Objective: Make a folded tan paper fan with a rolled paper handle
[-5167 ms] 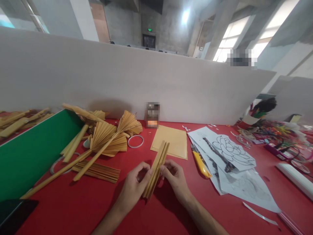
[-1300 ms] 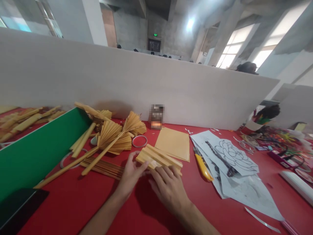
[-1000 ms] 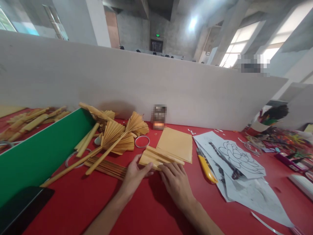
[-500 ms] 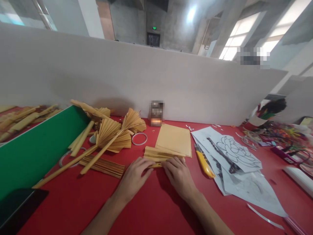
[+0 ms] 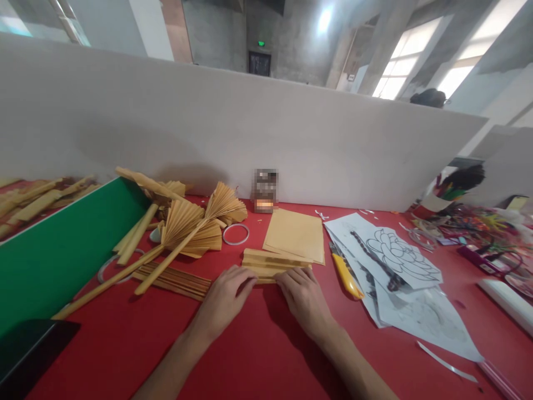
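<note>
A strip of tan paper with crosswise pleats (image 5: 266, 265) lies on the red table between my hands. My left hand (image 5: 231, 290) pinches its near left edge, thumb and fingers together. On the near right edge my right hand (image 5: 300, 289) is closed in the same way, with its fingertips on the paper. Just behind the strip rest flat sheets of tan paper (image 5: 295, 236). A folded stack of brown pleated paper (image 5: 175, 280) is left of my left hand. Right of my right hand lies a yellow utility knife (image 5: 346, 276).
Paper fans on sticks (image 5: 187, 228) and a tape ring (image 5: 236, 234) lie at the left, by a green divider (image 5: 70, 239). Drawings on white paper (image 5: 400, 261) cover the right. A white partition (image 5: 333, 144) rises behind; a black object (image 5: 37, 350) is at the lower left.
The near edge of the pleated paper looks flatter between my fingers. Both hands stay on it with only slight movement, and the whole view has shifted a little.
</note>
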### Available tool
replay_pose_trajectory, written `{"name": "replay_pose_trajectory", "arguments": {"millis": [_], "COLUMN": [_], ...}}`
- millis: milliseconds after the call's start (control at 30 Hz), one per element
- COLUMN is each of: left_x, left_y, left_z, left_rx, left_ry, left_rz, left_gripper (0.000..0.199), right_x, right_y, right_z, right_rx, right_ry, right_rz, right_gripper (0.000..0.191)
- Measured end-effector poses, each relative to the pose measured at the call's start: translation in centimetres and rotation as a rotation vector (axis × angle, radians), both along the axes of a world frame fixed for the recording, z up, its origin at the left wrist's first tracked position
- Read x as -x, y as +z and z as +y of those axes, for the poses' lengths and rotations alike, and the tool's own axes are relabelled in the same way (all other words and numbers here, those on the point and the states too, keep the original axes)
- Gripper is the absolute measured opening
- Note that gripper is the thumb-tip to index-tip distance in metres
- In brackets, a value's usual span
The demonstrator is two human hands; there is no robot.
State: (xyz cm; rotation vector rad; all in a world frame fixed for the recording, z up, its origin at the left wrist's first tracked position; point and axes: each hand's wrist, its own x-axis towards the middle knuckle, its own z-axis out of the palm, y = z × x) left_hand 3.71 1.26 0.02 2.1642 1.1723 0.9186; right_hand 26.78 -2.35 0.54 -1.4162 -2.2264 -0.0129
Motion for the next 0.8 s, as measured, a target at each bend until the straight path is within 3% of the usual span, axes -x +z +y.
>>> {"name": "replay_pose_trajectory", "arguments": {"millis": [167, 433, 667, 800], "left_x": [0.0, 0.4, 0.2, -0.1], "left_y": [-0.1, 0.5, 0.8, 0.5], "left_z": [0.0, 0.2, -0.2, -0.3], "left_rx": [0.027, 0.013, -0.040, 0.001], "left_ry": [-0.008, -0.123, -0.142, -0.093], "left_rz": [0.015, 0.093, 0.213, 0.247], "left_gripper": [0.025, 0.022, 0.018, 0.026], "right_x": [-0.2, -2.2, -2.7, -2.3], "right_y": [0.2, 0.7, 0.9, 0.5], "right_z": [-0.3, -1.1, -1.1, -0.9], "right_rx": [0.066, 0.144, 0.168, 0.151], "right_ry": [-0.012, 0.044, -0.015, -0.078], "right_rz": [0.045, 0.023, 0.000, -0.055], "right_gripper": [0.020, 0.021, 0.020, 0.018]}}
